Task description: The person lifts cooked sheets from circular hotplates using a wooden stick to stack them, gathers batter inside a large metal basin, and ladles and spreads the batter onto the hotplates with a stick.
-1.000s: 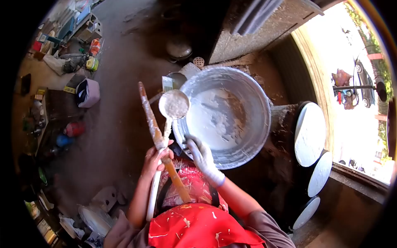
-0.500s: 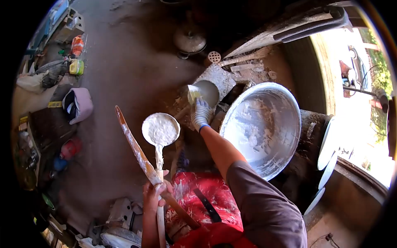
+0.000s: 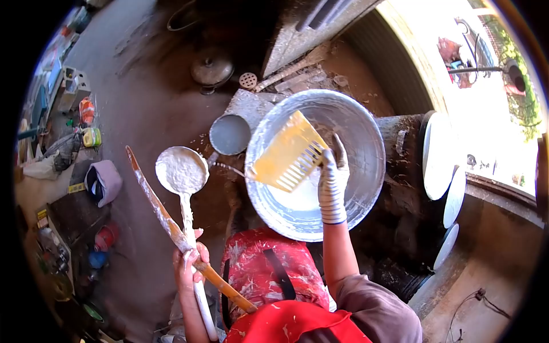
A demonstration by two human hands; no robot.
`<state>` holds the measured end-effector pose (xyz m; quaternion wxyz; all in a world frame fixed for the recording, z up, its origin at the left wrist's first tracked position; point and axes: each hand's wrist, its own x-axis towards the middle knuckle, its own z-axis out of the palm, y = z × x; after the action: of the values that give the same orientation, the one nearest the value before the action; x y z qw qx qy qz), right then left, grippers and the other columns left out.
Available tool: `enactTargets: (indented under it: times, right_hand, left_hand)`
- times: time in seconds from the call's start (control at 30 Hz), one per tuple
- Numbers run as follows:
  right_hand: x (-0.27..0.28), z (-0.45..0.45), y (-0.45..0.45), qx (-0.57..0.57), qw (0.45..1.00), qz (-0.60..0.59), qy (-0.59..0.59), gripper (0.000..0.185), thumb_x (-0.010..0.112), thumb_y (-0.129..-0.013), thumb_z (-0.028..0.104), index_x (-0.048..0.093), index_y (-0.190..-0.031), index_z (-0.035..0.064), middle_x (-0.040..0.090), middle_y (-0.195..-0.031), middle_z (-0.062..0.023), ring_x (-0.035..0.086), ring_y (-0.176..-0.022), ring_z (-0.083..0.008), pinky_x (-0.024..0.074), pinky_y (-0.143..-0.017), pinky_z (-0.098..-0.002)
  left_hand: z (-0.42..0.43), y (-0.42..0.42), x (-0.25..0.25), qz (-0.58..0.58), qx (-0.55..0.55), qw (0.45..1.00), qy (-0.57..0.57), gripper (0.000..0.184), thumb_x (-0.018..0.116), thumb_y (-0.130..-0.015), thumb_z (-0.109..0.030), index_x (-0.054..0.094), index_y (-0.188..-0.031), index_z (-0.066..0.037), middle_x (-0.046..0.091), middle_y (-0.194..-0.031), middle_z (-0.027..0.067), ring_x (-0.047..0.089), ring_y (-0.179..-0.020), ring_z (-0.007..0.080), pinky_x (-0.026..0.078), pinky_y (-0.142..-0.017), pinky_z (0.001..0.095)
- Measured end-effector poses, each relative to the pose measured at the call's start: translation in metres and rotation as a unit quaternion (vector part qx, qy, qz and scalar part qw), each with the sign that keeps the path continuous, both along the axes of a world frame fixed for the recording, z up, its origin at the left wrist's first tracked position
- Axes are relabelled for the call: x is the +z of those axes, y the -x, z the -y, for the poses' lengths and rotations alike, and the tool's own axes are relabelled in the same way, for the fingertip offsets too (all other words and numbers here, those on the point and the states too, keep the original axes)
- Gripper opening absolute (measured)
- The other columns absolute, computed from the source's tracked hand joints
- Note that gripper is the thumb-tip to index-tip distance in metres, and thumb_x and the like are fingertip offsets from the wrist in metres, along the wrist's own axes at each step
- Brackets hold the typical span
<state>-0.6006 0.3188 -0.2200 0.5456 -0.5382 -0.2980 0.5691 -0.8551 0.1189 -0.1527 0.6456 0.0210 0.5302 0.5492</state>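
Note:
My left hand (image 3: pixel 190 264) is closed around a long-handled ladle (image 3: pixel 182 170) and a curved wooden stick (image 3: pixel 157 208), which cross in its grip. Thick white paste fills the ladle's bowl, and white smears coat its handle and the stick. In a striped glove, my right hand (image 3: pixel 333 186) grips a yellow slotted scraper (image 3: pixel 293 150) by its comb-like edge. The scraper is tilted above a large metal basin (image 3: pixel 374 134) whose inside is streaked white. Drops trail leftward from the scraper's lower left corner. Beyond the ladle stands a container of cloudy liquid (image 3: pixel 230 135).
A lidded pot (image 3: pixel 211 70) and a perforated disc (image 3: pixel 247 80) lie farther off. White round lids (image 3: pixel 437 155) stand at the right, beside a bright opening. Along the left are a pink padded item (image 3: pixel 104 182), a yellow container (image 3: pixel 91 137) and assorted clutter.
My right hand has moved from the liquid container to above the basin, bringing the yellow scraper with it. My left hand still holds the ladle and stick; the whole view has shifted.

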Motion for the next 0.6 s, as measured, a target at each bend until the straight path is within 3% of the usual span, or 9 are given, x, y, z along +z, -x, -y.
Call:
enactTargets:
  times: [0.07, 0.1, 0.2, 0.3, 0.33, 0.4, 0.47, 0.5, 0.6]
  right_hand:
    - [-0.030, 0.008, -0.039, 0.017, 0.982, -0.160, 0.095, 0.037, 0.063, -0.081, 0.017, 0.052, -0.113, 0.0014, 0.060, -0.097, -0.0046, 0.056, -0.088, -0.0139, 0.0463, -0.080, -0.0286]
    - [-0.063, 0.022, -0.061, -0.003, 0.970, -0.156, 0.188, 0.034, 0.063, -0.081, 0.016, 0.054, -0.111, 0.0027, 0.060, -0.097, -0.0037, 0.056, -0.087, -0.0134, 0.0459, -0.080, -0.0292]
    - [-0.130, 0.038, -0.119, -0.143, 0.972, -0.024, 0.185, 0.030, 0.061, -0.082, 0.015, 0.056, -0.109, 0.0039, 0.061, -0.093, -0.0024, 0.057, -0.079, -0.0136, 0.0474, -0.074, -0.0294]
    - [-0.240, 0.062, -0.237, -0.319, 0.892, 0.259, 0.190, 0.025, 0.057, -0.082, 0.014, 0.059, -0.104, 0.0009, 0.064, -0.091, -0.0099, 0.060, -0.076, -0.0208, 0.0482, -0.072, -0.0327]
    - [-0.243, 0.056, -0.245, -0.319, 0.891, 0.261, 0.191, 0.025, 0.057, -0.082, 0.014, 0.059, -0.104, 0.0009, 0.064, -0.091, -0.0099, 0.060, -0.076, -0.0208, 0.0482, -0.072, -0.0327]
    - [-0.259, 0.033, -0.256, -0.196, 0.784, 0.523, 0.271, 0.027, 0.053, -0.081, 0.016, 0.059, -0.100, -0.0020, 0.063, -0.094, -0.0177, 0.061, -0.082, -0.0285, 0.0467, -0.075, -0.0342]
    - [-0.270, -0.019, -0.235, -0.196, 0.827, 0.481, 0.217, 0.029, 0.051, -0.080, 0.019, 0.059, -0.098, -0.0024, 0.062, -0.095, -0.0207, 0.059, -0.086, -0.0347, 0.0453, -0.075, -0.0351]
    - [-0.243, -0.051, -0.212, -0.137, 0.827, 0.498, 0.222, 0.029, 0.051, -0.079, 0.021, 0.060, -0.095, -0.0021, 0.061, -0.093, -0.0226, 0.058, -0.085, -0.0373, 0.0454, -0.074, -0.0378]
    - [-0.240, -0.120, -0.160, 0.064, 0.767, 0.601, 0.215, 0.029, 0.052, -0.077, 0.025, 0.061, -0.090, 0.0011, 0.059, -0.090, -0.0237, 0.056, -0.085, -0.0397, 0.0441, -0.075, -0.0446]
  left_hand:
    - [-0.011, -0.022, 0.004, 0.013, -0.008, 1.000, -0.004, 0.042, 0.047, -0.083, -0.012, 0.040, -0.120, 0.005, 0.048, -0.067, 0.0047, 0.030, -0.035, 0.0011, 0.029, -0.030, 0.0122]
    - [-0.017, -0.034, 0.004, 0.028, -0.021, 0.999, -0.003, 0.042, 0.047, -0.083, -0.013, 0.039, -0.121, 0.005, 0.048, -0.067, 0.0047, 0.030, -0.035, 0.0011, 0.029, -0.030, 0.0121]
    - [-0.033, -0.064, -0.002, 0.038, -0.057, 0.998, 0.009, 0.044, 0.052, -0.082, -0.017, 0.041, -0.119, 0.005, 0.050, -0.066, 0.0069, 0.031, -0.033, 0.0020, 0.027, -0.029, 0.0136]
    - [-0.042, -0.088, -0.008, 0.046, -0.068, 0.996, 0.028, 0.045, 0.055, -0.080, -0.020, 0.043, -0.117, 0.005, 0.052, -0.064, 0.0090, 0.033, -0.033, 0.0030, 0.025, -0.028, 0.0154]
    - [-0.046, -0.094, -0.011, 0.050, -0.081, 0.995, 0.031, 0.045, 0.055, -0.080, -0.020, 0.043, -0.117, 0.005, 0.052, -0.063, 0.0092, 0.033, -0.033, 0.0033, 0.025, -0.028, 0.0157]
    - [-0.050, -0.101, -0.021, 0.073, -0.101, 0.992, 0.029, 0.047, 0.054, -0.081, -0.017, 0.039, -0.120, 0.004, 0.050, -0.063, 0.0067, 0.032, -0.030, 0.0034, 0.030, -0.028, 0.0158]
    - [-0.053, -0.106, -0.026, 0.068, -0.098, 0.992, 0.041, 0.047, 0.054, -0.081, -0.017, 0.039, -0.120, 0.004, 0.050, -0.063, 0.0067, 0.032, -0.030, 0.0033, 0.030, -0.028, 0.0159]
    - [-0.054, -0.108, -0.025, 0.062, -0.096, 0.992, 0.050, 0.047, 0.054, -0.081, -0.018, 0.039, -0.120, 0.004, 0.050, -0.063, 0.0067, 0.032, -0.030, 0.0031, 0.030, -0.028, 0.0159]
    - [-0.059, -0.112, -0.029, 0.044, -0.090, 0.993, 0.059, 0.048, 0.054, -0.080, -0.020, 0.040, -0.119, 0.004, 0.050, -0.062, 0.0064, 0.032, -0.030, 0.0029, 0.030, -0.028, 0.0158]
